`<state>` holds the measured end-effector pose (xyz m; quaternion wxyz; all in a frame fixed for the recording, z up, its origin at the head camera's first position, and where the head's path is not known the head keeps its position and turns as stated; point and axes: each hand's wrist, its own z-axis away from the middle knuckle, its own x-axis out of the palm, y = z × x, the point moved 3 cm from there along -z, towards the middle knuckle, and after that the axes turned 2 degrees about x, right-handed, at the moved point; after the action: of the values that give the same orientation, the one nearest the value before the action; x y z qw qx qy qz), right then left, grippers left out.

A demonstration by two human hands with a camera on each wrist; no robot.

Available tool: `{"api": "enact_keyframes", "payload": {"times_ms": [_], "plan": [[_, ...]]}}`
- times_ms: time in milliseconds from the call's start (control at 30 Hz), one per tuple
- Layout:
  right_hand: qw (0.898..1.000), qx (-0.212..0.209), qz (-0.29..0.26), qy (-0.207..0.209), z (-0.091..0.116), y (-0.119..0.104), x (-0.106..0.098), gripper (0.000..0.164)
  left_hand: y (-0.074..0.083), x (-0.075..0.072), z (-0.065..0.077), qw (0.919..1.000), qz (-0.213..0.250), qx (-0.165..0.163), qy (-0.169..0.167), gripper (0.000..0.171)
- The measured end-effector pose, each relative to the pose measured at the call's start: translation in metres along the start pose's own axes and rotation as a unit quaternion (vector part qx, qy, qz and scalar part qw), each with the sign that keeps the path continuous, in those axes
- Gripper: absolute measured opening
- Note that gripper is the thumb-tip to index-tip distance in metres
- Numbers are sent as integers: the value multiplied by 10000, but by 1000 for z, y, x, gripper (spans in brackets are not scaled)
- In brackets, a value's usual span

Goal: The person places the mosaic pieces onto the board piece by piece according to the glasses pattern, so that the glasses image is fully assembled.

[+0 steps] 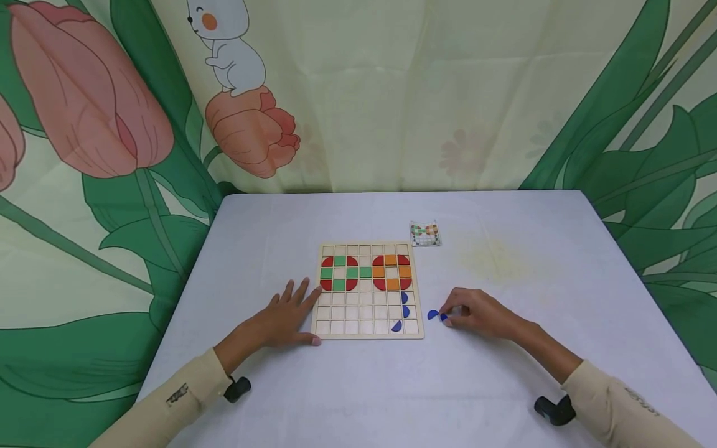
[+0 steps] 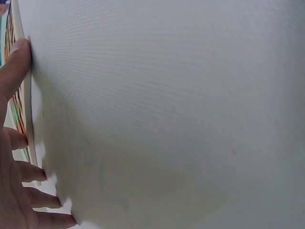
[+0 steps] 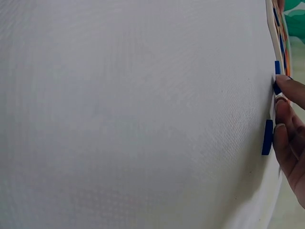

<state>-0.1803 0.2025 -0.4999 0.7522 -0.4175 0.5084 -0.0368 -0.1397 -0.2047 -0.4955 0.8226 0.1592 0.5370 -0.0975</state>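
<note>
A wooden grid board [image 1: 364,336] lies flat on the table. Red rounded corners, green squares and orange squares form two rings on it, joined by a green square [image 1: 365,272]. Several blue half-round pieces [image 1: 406,312] sit in its lower right cells. My left hand [image 1: 282,317] rests with spread fingers against the board's left edge, its thumb at the near corner. Right of the board, my right hand [image 1: 482,314] pinches a small blue piece [image 1: 444,317] at the tabletop. Beside it lies a blue half-circle [image 1: 433,315]. Another blue piece [image 3: 268,137] is by the fingers in the right wrist view.
A small picture card [image 1: 425,234] with a similar coloured pattern lies at the board's far right corner. The white tabletop [image 1: 269,230] ends at a printed curtain [image 1: 392,93] behind. A dark wrist camera [image 1: 554,410] hangs by the right sleeve.
</note>
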Motion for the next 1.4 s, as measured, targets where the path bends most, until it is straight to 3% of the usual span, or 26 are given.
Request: {"api": "enact_keyframes", "payload": {"times_ms": [200,467,867,1400], "plan": [[9998,-144,-165,23,-2,-5,3,15,1,-1,1,10000,-37,36,-5,108],[9996,-36,-259,-92,-11,-19,5,18,4,-6,3,10000,69,19,8,108],[9969,-436,-524,-398,-39,-42,12,23,1,-3,1,10000,4,-17,-94,110],[9922,-609,-923,-581,-81,-71,32,24,5,-4,3,9999,-55,-82,-68,109]]}}
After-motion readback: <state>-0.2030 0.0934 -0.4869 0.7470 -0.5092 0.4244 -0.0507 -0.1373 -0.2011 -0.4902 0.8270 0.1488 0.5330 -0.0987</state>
